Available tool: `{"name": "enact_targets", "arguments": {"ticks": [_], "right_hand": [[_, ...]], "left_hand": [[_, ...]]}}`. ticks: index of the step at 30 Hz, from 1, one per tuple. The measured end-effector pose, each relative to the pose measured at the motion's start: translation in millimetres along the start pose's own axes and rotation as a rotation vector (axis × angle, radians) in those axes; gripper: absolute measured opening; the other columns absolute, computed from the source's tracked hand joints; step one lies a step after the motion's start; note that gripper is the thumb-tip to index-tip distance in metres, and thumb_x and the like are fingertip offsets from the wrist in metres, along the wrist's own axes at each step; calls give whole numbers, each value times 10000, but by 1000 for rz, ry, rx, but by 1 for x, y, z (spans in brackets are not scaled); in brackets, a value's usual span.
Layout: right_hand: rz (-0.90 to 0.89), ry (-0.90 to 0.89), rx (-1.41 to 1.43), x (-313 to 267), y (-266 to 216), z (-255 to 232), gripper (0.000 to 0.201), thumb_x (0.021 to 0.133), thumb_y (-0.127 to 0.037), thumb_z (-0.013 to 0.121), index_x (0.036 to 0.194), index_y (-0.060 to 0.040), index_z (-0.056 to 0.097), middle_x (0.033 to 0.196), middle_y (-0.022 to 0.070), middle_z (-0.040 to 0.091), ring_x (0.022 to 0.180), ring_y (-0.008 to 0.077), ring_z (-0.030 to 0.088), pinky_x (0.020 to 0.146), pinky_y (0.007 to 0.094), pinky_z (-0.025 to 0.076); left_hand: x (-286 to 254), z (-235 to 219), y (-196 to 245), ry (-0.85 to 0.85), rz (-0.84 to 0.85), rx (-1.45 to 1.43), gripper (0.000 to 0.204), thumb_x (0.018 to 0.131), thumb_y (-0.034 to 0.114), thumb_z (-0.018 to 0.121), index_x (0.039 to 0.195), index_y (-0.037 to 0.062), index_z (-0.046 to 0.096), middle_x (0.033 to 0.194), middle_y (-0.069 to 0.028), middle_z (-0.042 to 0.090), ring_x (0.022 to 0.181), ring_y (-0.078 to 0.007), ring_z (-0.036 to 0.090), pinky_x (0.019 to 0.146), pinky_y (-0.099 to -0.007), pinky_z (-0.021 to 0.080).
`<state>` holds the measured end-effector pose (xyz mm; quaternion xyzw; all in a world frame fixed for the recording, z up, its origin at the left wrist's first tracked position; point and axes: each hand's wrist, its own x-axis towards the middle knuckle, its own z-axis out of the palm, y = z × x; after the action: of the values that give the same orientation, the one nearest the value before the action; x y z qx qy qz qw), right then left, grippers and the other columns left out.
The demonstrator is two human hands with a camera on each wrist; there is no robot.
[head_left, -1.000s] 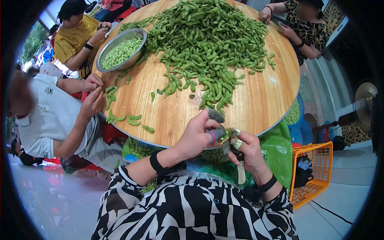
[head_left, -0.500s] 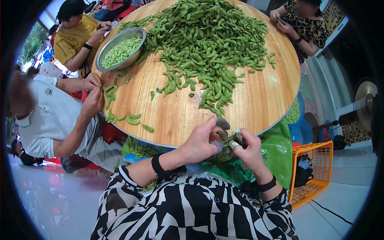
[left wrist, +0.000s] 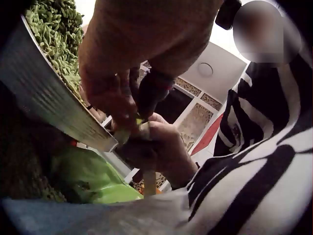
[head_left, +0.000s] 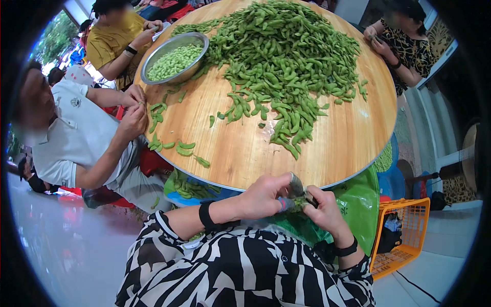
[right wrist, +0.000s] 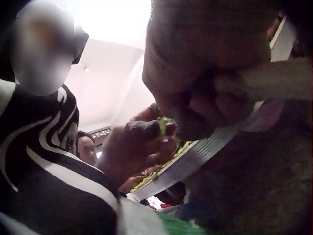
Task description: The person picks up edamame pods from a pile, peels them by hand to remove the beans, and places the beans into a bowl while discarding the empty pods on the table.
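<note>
Forearms: both reach up from the bottom of the head view, angled inward until the hands meet low and just right of centre.
Left hand [head_left: 263, 197]: back uppermost, covered thumb and finger bent in to pinch the near side of the pod.
Right hand [head_left: 326, 212]: fingers curled against the pod's other end; a pale strip [right wrist: 279, 85], perhaps a tool handle, sticks out of the grip at right in its wrist view.
Green pod [right wrist: 164, 125]: between both sets of fingertips, mostly hidden by them.
Shelling step: apparently opening the pod; whether it is split, I cannot tell.
Next move: seems to call for a steady left pinch while the right hand works the beans out.
Bench [head_left: 230, 163]: its near edge lies just beyond the hands.
Pod heap [head_left: 286, 51]: upper centre, trailing towards the hands.
Metal bowl [head_left: 192, 72]: upper left, holding shelled beans [head_left: 176, 61].
</note>
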<state>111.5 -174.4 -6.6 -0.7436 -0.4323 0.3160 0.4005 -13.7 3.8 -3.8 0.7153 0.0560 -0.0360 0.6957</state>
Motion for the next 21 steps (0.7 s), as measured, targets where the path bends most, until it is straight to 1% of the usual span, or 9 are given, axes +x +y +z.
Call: {"name": "enact_targets", "arguments": {"ticks": [1, 3, 5, 6, 7, 10, 13, 16, 21], "right_hand": [[-7, -3, 0, 0, -1, -2, 171, 736, -69, 597, 871, 17, 537, 596, 123, 457, 536, 182, 461, 527, 317, 397], [101, -2, 100, -2, -9, -7, 192, 759, -69, 591, 932, 12, 570, 628, 103, 492, 581, 158, 494, 557, 308, 412], [84, -50, 105, -5, -4, -8, 197, 795, -58, 568, 980, 12, 578, 695, 73, 535, 625, 135, 513, 581, 293, 422], [98, -50, 241, -6, -6, -7, 213, 813, -54, 539, 1013, 11, 569, 713, 61, 535, 616, 123, 496, 565, 277, 411], [112, -49, 378, -7, -6, -7, 229, 830, -51, 511, 1046, 10, 559, 730, 48, 536, 607, 111, 480, 550, 262, 400], [213, -55, 582, -10, -4, -8, 273, 862, -59, 439, 1117, 6, 514, 743, 28, 522, 577, 87, 436, 515, 230, 362], [152, -85, 626, -7, -9, -8, 296, 875, -76, 390, 1144, -4, 486, 716, 24, 501, 549, 68, 399, 491, 212, 331], [188, -95, 612, -3, -13, -5, 287, 879, -81, 370, 1130, -3, 484, 719, 33, 514, 537, 71, 405, 486, 213, 341], [178, -91, 657, -1, -10, -2, 294, 893, -87, 363, 1138, 3, 498, 705, 39, 532, 525, 68, 409, 479, 208, 342]], "left_hand": [[0, 1, -2, -2, 99, -15, 300, 810, -44, 628, 1093, 16, 550, 902, -62, 629, 767, -74, 565, 675, -244, 479], [-7, -8, 1, 4, 55, 107, 232, 816, -18, 633, 1041, 13, 586, 944, -68, 645, 821, -101, 597, 712, -264, 495], [-12, -24, 8, 130, 285, 352, 190, 803, 11, 649, 990, 14, 616, 932, -71, 646, 835, -133, 616, 716, -280, 501], [-18, -35, 20, 263, 186, 260, 180, 775, 3, 641, 954, 10, 630, 906, -88, 642, 832, -182, 626, 713, -296, 499], [-22, -57, 21, 340, 251, 484, 231, 736, -27, 614, 963, 12, 628, 914, -118, 631, 815, -224, 630, 696, -291, 494], [-23, -114, 30, 574, 300, 1293, 154, 738, 25, 631, 882, -5, 587, 803, -159, 565, 801, -367, 565, 720, -445, 464], [-9, -144, 26, 533, 66, 1129, 156, 755, 56, 632, 884, -12, 578, 825, -185, 569, 813, -387, 564, 717, -446, 461], [12, -152, 16, 541, -26, 1193, 161, 765, 81, 633, 875, -16, 566, 820, -202, 570, 815, -400, 561, 715, -456, 457], [27, -158, 2, 552, 18, 1176, 140, 728, 17, 606, 858, -7, 560, 849, -204, 556, 858, -396, 565, 733, -475, 473]]}}
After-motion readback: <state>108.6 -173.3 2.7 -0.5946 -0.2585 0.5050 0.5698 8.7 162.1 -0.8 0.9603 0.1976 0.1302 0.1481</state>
